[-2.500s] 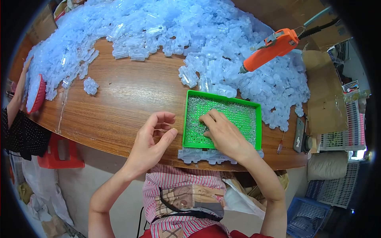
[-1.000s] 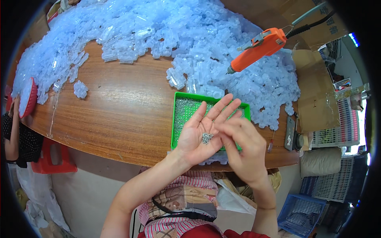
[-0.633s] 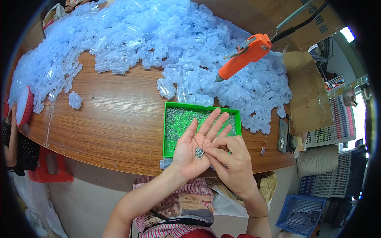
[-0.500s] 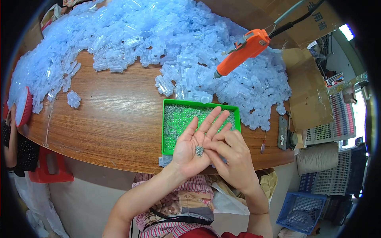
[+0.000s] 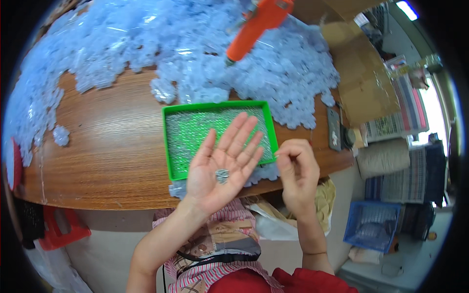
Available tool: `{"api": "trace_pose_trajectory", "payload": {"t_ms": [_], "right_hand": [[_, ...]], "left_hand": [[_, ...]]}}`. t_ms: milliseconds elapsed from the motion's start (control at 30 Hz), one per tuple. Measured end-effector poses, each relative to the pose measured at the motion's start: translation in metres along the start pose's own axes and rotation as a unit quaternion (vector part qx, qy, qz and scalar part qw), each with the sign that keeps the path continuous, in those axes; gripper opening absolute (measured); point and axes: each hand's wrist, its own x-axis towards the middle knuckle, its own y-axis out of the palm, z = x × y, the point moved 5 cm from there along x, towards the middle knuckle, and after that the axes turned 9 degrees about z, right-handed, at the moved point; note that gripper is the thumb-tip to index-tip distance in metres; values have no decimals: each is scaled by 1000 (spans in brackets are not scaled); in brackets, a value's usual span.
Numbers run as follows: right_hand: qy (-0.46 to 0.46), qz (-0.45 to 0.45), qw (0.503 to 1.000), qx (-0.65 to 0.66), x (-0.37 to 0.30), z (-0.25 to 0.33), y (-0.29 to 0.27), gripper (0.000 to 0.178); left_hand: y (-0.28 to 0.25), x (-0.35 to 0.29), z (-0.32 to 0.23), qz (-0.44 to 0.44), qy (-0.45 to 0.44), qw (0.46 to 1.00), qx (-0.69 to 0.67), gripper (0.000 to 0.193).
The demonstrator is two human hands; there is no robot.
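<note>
My left hand (image 5: 225,161) is turned palm up above the green tray (image 5: 167,146), its fingers stretched out. In the palm rests a small heap of silvery screws (image 5: 222,176). Many more small metal screws (image 5: 188,124) lie spread over the tray's holed bottom. My right hand (image 5: 298,171) is beside the tray's right edge, apart from the left hand. Its thumb and forefinger are pinched together; whatever is between them is too small to make out.
Clear bluish plastic parts (image 5: 195,53) are heaped across the back of the wooden table (image 5: 112,141). An orange electric screwdriver (image 5: 249,31) hangs over them. Cardboard (image 5: 361,78) stands at the right, near a dark flat device (image 5: 334,128). A blue crate (image 5: 372,222) is on the floor.
My right hand has come away from the left palm to the right, fingertips still pinched. The left fingers have straightened. The whole view has shifted, with the table things lower-left or higher-left in it.
</note>
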Motion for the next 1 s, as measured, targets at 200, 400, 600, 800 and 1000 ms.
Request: {"api": "trace_pose_trajectory", "payload": {"t_ms": [200,400,600,800,1000], "right_hand": [[92,-42,976,-190,-48,-63,-44,6],[78,-69,972,-213,-69,-88,-36,8],[59,-75,969,-227,-68,-99,-33,9],[58,-39,978,-194,-65,-101,-32,9],[65,-32,981,-178,-63,-98,-35,11]], "left_hand": [[-13,-18,15,-48,-40,998,11,57],[-55,-43,59,-106,-143,984,-28,54],[-75,-48,79,-115,-165,978,-60,53],[-93,-46,89,-156,-169,971,-70,51],[-96,-42,88,-143,-152,975,-75,49]]}}
